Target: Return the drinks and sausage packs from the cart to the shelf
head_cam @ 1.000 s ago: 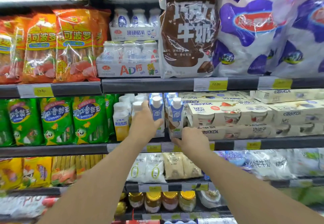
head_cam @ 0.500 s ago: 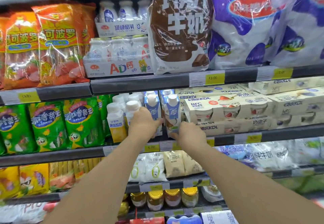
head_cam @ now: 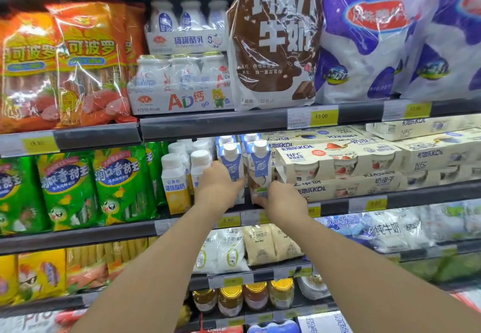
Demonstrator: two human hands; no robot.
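Observation:
Two blue-and-white drink cartons with white caps stand side by side on the middle shelf (head_cam: 338, 203). My left hand (head_cam: 217, 185) wraps the lower part of the left carton (head_cam: 231, 162). At the base of the right carton (head_cam: 260, 166), my right hand (head_cam: 282, 197) grips it. Both cartons are upright and rest on the shelf. Green sausage packs (head_cam: 119, 184) hang to the left on the same shelf, and orange sausage packs (head_cam: 88, 64) fill the shelf above. The cart is out of view.
Yellow-labelled yoghurt bottles (head_cam: 175, 184) stand just left of my left hand. Cream multipack boxes (head_cam: 335, 160) sit right of the cartons. Above are bottle multipacks (head_cam: 182, 85), a brown milk bag (head_cam: 273, 41) and purple-white bags (head_cam: 364, 41). Lower shelves hold pouches and jars (head_cam: 230, 298).
Both hands have stayed on the two cartons, settling lower around their bases on the shelf. The view has shifted slightly.

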